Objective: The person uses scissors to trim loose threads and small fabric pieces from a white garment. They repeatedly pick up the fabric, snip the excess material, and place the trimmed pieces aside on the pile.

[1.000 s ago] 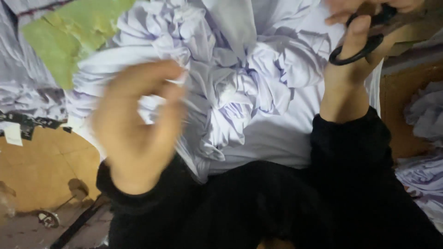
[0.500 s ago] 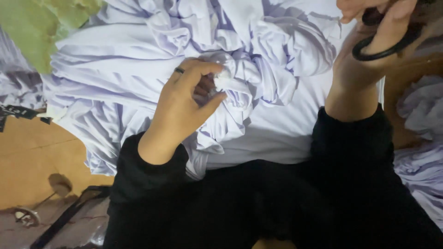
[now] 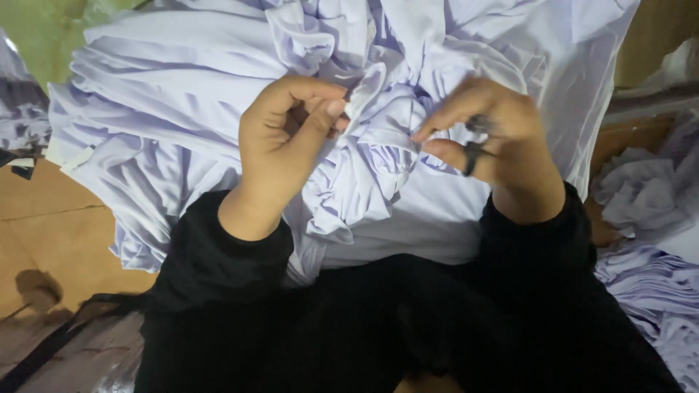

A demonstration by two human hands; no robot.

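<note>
A pile of pale lilac cloth (image 3: 182, 94) lies crumpled across my lap and the surface ahead. My left hand (image 3: 284, 138) pinches a fold of this cloth between thumb and fingers near the middle of the pile. My right hand (image 3: 488, 138) is beside it to the right, fingers through the black handles of a pair of scissors (image 3: 473, 149), fingertips touching the same bunched fold. The scissor blades are hidden behind the hand. Both arms wear black sleeves.
More lilac cloth (image 3: 648, 196) is heaped at the right and some at the far left (image 3: 22, 116). A green fabric piece (image 3: 36, 29) shows at the top left. Brown cardboard (image 3: 51, 233) lies at the left, with a black strap (image 3: 44, 349) at the bottom left.
My right hand with the scissors came down from the upper right to the bunched fold. My left hand moved from open above the cloth to pinching it.
</note>
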